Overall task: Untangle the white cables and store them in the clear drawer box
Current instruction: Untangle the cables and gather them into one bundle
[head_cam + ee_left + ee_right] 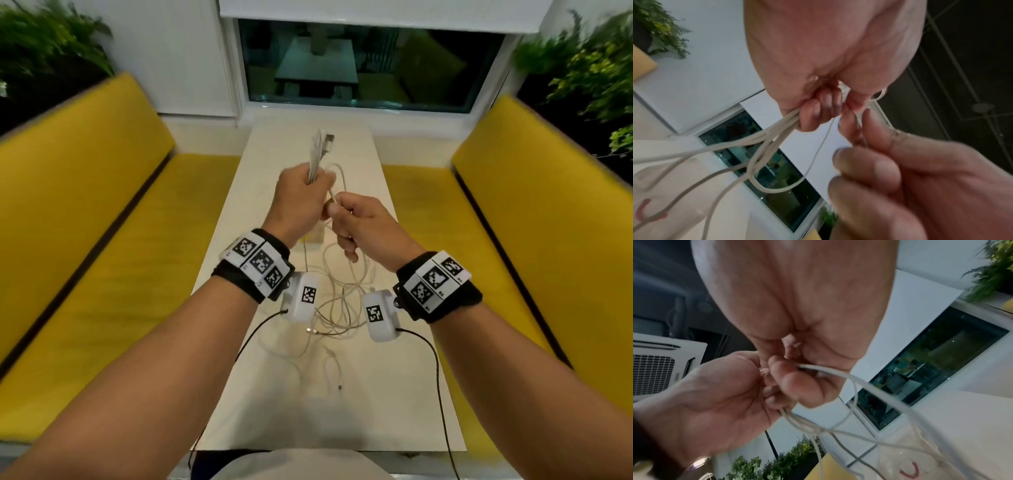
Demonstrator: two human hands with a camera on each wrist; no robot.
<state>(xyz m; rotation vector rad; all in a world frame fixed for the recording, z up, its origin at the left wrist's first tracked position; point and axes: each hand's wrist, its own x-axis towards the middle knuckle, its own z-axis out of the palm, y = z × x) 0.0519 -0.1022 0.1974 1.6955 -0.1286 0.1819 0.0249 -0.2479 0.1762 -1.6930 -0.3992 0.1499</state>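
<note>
- Yellow bench runs along the left of the table.
- Left hand, raised, fist closed round a bunch of white cables.
- Loose cable strands hang to a tangle on the table.
- Right hand pinches one strand just beside the left.

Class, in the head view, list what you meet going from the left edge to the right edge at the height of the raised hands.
Left yellow bench → left hand gripping white cables → right hand → right yellow bench.
</note>
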